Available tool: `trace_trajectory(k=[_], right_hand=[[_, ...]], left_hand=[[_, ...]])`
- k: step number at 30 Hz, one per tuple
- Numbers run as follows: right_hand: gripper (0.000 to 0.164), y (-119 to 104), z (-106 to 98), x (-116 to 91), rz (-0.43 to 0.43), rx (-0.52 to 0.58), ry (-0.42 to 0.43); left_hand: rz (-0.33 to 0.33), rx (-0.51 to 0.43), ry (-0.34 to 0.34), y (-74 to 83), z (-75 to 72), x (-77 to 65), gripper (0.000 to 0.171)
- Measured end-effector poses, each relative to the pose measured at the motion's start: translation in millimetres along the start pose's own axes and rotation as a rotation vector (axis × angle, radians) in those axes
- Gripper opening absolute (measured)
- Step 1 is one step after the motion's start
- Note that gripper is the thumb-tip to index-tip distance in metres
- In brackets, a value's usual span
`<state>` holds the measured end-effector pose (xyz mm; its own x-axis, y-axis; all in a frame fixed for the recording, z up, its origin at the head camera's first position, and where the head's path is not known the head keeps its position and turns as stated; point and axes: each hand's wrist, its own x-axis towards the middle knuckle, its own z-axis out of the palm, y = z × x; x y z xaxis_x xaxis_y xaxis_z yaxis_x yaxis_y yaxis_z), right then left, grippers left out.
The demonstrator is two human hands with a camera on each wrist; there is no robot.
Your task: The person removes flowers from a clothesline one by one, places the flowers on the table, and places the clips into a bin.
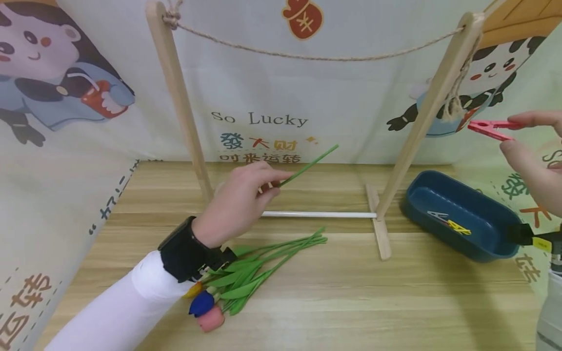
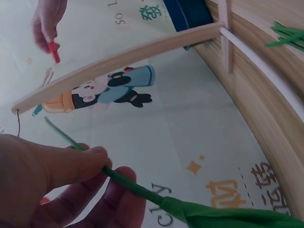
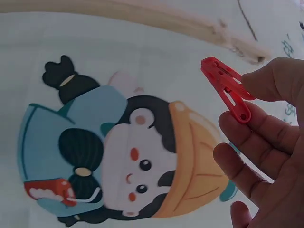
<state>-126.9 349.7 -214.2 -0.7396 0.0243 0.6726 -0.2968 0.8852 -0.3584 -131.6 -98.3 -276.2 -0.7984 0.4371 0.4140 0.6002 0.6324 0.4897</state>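
My left hand [image 1: 237,195] pinches the thin green stem [image 1: 311,165] of a tulip between thumb and fingers, with the bare end pointing up and right. A green leaf [image 2: 213,213] runs off low in the left wrist view; the blossom is hidden. To the far right, my right hand [image 1: 537,165] holds a red clothespin [image 3: 221,78] by its two legs, which thumb and fingertips squeeze. Under the left forearm several tulips [image 1: 252,265] lie on the table, with blue [image 1: 202,303], pink [image 1: 210,319] and yellow heads.
A wooden frame stands ahead, its left post [image 1: 182,102] and right post [image 1: 421,126] joined by sagging twine [image 1: 316,57] above and a white rod [image 1: 320,214] below. At right, a dark blue bin [image 1: 426,195] holds a few clothespins [image 1: 458,227]. Printed cloth [image 1: 351,97] hangs behind.
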Motion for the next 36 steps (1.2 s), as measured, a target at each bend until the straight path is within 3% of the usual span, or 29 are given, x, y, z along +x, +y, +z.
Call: trace_trajectory(k=[8,13,17,24,36], right_hand=[[0.038,50.7,27.6,-28.0,-0.028,0.044,-0.075],[0.039,72.0,39.0,-40.9,0.055,-0.062,-0.261],[0.043,88.6,50.5,-49.4,0.059,-0.132,-0.391],[0.039,114.6,71.3,-65.5,0.034,-0.146,-0.529],[0.033,137.3,92.6,-81.4,0.111,-0.075,-0.691]], left_hand=[[-0.019,0.098,-0.09,-25.0,-4.0,-22.9,0.039],[-0.064,0.142,-0.113,-44.1,2.0,-39.0,0.038],[-0.107,0.16,-0.15,-59.5,12.1,-50.5,0.035],[-0.158,0.176,-0.243,-80.0,39.2,-63.8,0.033],[-0.217,0.16,-0.34,-89.0,64.2,-68.4,0.027]])
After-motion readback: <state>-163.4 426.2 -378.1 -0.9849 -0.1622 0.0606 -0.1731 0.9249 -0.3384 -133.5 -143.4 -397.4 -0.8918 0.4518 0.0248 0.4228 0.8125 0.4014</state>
